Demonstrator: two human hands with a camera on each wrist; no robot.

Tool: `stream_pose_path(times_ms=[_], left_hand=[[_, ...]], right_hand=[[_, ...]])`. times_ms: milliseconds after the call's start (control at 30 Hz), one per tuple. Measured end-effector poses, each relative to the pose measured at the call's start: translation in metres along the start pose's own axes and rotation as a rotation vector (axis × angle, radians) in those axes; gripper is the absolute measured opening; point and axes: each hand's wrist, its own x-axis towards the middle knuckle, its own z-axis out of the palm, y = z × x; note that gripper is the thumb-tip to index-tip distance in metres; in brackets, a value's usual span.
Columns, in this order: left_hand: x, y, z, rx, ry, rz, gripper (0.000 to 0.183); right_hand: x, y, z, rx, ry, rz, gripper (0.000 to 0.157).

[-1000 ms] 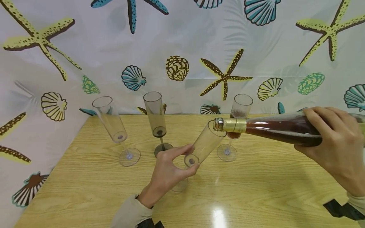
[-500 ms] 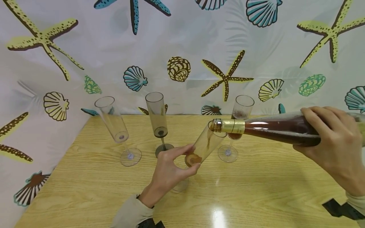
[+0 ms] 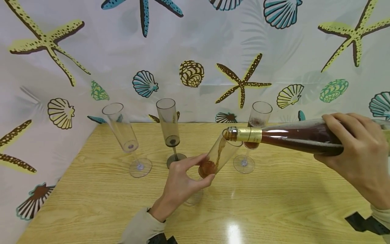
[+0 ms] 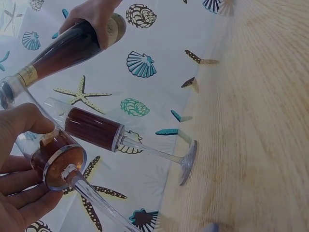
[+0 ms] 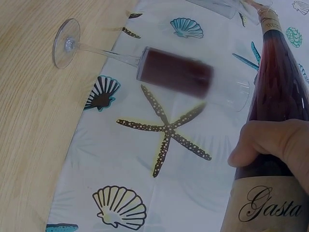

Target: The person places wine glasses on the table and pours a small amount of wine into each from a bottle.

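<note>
My left hand (image 3: 182, 181) pinches a clear champagne flute (image 3: 223, 152) low on its bowl, tilting it to the right. Reddish-brown liquid (image 3: 208, 167) has gathered at the bowl's bottom, and a thin stream runs down inside. In my right hand (image 3: 359, 152) is a dark bottle (image 3: 298, 137) with a gold neck band, gripped round its body and lying almost level. Its mouth is right at the flute's rim. The right wrist view shows "Gasta" on the bottle's label (image 5: 270, 205). Behind the bottle neck stands another flute (image 5: 176, 72), partly filled with dark red drink.
To the left stand a clear flute (image 3: 120, 130) and a smoky grey flute (image 3: 168, 123), both without drink. All the standing flutes are on a wood-grain table (image 3: 274, 203). A white cloth (image 3: 189, 40) printed with shells and starfish hangs along the table's back and left.
Liquid has started flowing from the bottle into the tilted flute, and its level there has risen. Both hands have stayed almost in place.
</note>
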Motion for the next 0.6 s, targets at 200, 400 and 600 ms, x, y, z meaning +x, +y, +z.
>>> stream_pose_path(times_ms=[200,400,600], left_hand=[[-0.0002,-0.0002,0.0,0.009,0.001,-0.003,0.046],[0.0001,0.0008,-0.0006,0.014,0.004,-0.009,0.046],[0.0,0.0008,-0.0003,0.007,0.009,-0.004,0.047]], right_hand=[[-0.0008,-0.0002,0.0014,0.035,0.045,0.027,0.105],[0.0014,-0.0023,0.0007,0.034,0.065,0.044,0.105],[0.0013,-0.0011,-0.0009,0.011,0.051,0.023,0.108]])
